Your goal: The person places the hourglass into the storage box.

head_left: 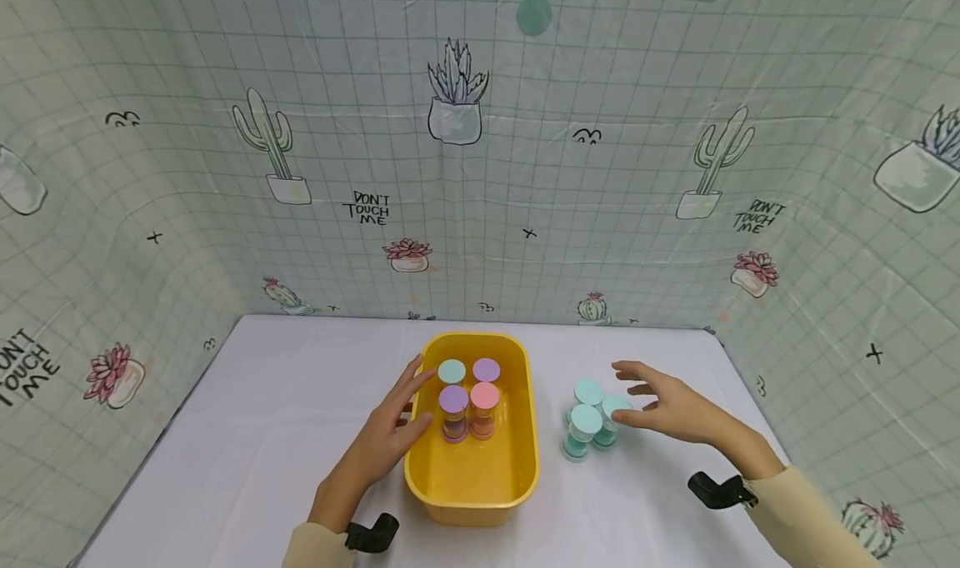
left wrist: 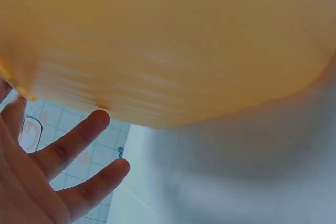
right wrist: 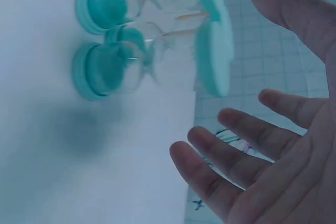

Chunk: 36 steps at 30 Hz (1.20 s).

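Observation:
A yellow plastic bin [head_left: 472, 480] holds several small hourglasses: one with a teal cap [head_left: 452, 372], two with purple caps [head_left: 453, 400] and one with a pink cap [head_left: 484, 396]. My left hand [head_left: 378, 435] is at the bin's left rim, its fingers spread; in the left wrist view two fingers [left wrist: 94, 124] extend beneath the bin's wall [left wrist: 173, 51]. To the bin's right, three teal hourglasses [head_left: 585, 422] stand upright in a cluster on the table. My right hand [head_left: 671, 406] hovers just right of them, fingers apart and holding nothing, as the right wrist view also shows.
A white cloth covers the table [head_left: 262, 435]. Behind and on both sides rises a grid-patterned curtain [head_left: 480, 185] printed with cacti and potted plants. Each wrist wears a black camera mount [head_left: 720, 491].

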{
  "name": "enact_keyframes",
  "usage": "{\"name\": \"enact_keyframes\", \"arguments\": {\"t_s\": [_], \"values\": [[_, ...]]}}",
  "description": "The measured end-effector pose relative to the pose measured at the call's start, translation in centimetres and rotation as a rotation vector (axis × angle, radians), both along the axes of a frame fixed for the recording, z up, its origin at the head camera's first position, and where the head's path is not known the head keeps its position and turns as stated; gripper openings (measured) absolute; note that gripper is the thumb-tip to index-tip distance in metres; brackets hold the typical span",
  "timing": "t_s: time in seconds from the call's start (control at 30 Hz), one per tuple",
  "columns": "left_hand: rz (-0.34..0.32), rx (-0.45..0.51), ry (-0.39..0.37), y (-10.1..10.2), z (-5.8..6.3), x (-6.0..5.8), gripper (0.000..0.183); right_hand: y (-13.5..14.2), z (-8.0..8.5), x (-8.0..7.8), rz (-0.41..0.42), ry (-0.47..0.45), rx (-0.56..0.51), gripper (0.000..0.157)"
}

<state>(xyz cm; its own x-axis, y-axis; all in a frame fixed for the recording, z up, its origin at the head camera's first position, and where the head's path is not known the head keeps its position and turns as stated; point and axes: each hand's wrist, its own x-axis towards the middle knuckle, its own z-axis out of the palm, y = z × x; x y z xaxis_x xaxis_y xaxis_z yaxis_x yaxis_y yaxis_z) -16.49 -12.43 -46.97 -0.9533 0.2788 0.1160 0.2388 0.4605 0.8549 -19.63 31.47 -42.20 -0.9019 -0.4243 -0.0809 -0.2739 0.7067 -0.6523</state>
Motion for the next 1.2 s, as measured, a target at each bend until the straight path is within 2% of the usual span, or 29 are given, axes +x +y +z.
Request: {"name": "enact_keyframes", "arguments": {"t_s": [0.13, 0.23, 0.63, 0.93, 1.2], "values": [[-0.003, -0.001, -0.001, -0.1, 0.0, 0.0, 0.06, 0.4, -1.6, 0.5, -0.042, -0.045, -0.015, 0.075], [-0.004, -0.002, 0.004, -0.1, -0.1, 0.0, 0.06, 0.5, -2.2, 0.7, -0.058, -0.044, -0.032, 0.071], [-0.003, 0.002, 0.023, 0.1, -0.3, -0.1, 0.059, 0.0, -2.9, 0.5, -0.041, -0.023, -0.071, 0.051], [0.008, 0.009, 0.012, 0.1, -0.3, 0.0, 0.06, -0.3, -3.0, 0.5, -0.078, -0.033, -0.067, 0.047], [-0.003, -0.018, 0.01, -0.2, 0.0, 0.0, 0.06, -0.7, -3.0, 0.4, -0.075, -0.026, -0.047, 0.044]]}}
